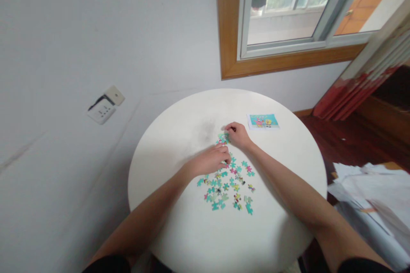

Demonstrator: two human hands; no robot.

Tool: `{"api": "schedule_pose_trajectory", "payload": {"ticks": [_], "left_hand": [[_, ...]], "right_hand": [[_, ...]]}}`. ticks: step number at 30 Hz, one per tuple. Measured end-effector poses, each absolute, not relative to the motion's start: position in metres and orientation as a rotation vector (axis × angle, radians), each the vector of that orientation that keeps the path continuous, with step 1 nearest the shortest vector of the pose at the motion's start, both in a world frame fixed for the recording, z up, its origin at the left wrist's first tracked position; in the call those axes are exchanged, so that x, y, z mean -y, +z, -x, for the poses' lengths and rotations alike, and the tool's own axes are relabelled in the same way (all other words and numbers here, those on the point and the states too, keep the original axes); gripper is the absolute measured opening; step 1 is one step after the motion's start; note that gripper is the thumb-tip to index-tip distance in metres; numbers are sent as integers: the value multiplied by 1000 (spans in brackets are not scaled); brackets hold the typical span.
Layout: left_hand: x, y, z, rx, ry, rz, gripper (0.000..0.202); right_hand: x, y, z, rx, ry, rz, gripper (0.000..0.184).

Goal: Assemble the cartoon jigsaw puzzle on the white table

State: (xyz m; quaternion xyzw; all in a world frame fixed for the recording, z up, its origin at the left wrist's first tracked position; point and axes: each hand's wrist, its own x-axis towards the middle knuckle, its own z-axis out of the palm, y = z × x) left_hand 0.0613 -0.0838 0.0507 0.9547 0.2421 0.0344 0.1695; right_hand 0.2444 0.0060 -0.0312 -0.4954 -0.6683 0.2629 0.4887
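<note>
Several small teal and pink jigsaw pieces (226,187) lie scattered on a round white table (179,145). My left hand (211,159) rests at the upper edge of the scatter, fingers curled down onto the pieces. My right hand (236,133) is just beyond it, fingers pinched on a small joined cluster of puzzle pieces (222,138) lying on the tabletop. A small picture card (263,120) with a teal cartoon image lies flat to the right of my right hand.
A white wall with a loose socket plate (104,106) stands behind the table. A wood-framed window (288,21) is at the upper right, a red-and-white curtain (361,81) beside it. White papers (374,196) lie on the dark floor at the right.
</note>
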Motion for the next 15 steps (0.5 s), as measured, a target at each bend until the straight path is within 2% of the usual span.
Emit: {"api": "schedule_pose_trajectory", "payload": {"ticks": [15], "left_hand": [[83,52,-58,-649,60,-2684,4]], "right_hand": [[-5,-30,-245,1627,651,1198,26]]}}
